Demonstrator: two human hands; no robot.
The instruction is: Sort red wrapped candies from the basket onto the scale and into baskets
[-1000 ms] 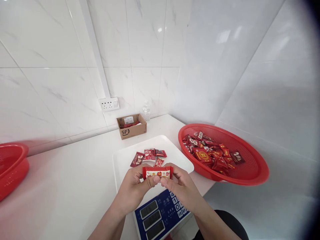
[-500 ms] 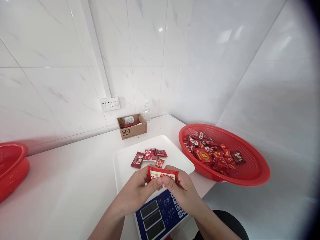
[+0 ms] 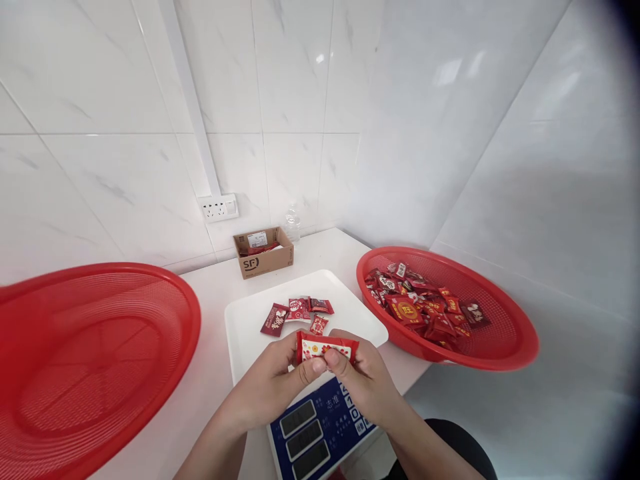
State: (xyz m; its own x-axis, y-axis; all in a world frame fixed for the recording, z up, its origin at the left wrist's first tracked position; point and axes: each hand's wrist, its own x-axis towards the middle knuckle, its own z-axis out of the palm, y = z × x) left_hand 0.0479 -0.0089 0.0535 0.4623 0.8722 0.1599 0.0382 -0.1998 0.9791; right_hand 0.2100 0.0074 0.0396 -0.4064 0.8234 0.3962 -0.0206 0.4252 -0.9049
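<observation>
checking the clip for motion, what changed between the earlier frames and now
The left basket has come in from the left edge, now large, close to the tray. The packet, level a second ago, tilts slightly, held by left hand and right hand. Candies on the tray, right basket and box stayed put.

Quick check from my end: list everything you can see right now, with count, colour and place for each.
packet: one, red with a white flowered panel, pinched between both hands above the scale
loose packets: about five, red, on the white scale tray
scale: one, blue front panel with displays and keys, at the near table edge
full basket: one, red mesh, right of the tray, heaped with red packets
empty basket: one, red mesh, at the left
cardboard box: one, brown, by the back wall
bottle: one, clear, behind the box
socket strip: one, white, on the wall
left hand: grips the packet's left end
right hand: grips its right end
</observation>
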